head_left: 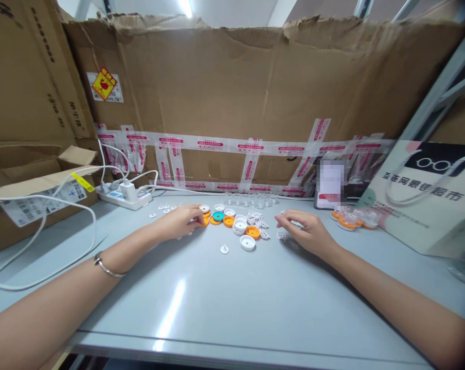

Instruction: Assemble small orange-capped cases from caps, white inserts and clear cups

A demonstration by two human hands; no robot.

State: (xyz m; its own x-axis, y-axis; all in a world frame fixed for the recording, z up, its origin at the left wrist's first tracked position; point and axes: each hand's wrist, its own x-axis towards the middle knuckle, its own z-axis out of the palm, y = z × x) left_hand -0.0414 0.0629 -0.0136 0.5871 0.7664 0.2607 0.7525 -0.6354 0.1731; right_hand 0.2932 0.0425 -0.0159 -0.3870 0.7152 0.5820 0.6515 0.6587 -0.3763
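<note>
My left hand (184, 222) has its fingers curled against an orange round cap (205, 221) at the left end of a cluster of caps. White caps (248, 242), more orange caps (253, 233) and a teal one (218, 217) lie to its right. My right hand (305, 229) rests on the table right of small white printed pieces (257, 218), its fingers loosely bent and apart, with nothing visible in them. One such piece (281, 236) lies just below its fingertips. A white disc with a stem (225, 249) sits alone in front of the caps.
Clear small cups (251, 199) stand in rows at the back. A phone (330, 185) leans against the cardboard (225, 82). Assembled orange and clear pieces (348, 220) lie beside a paper bag (417, 205). A power strip (124, 196), white cables and an open carton (35, 205) occupy the left.
</note>
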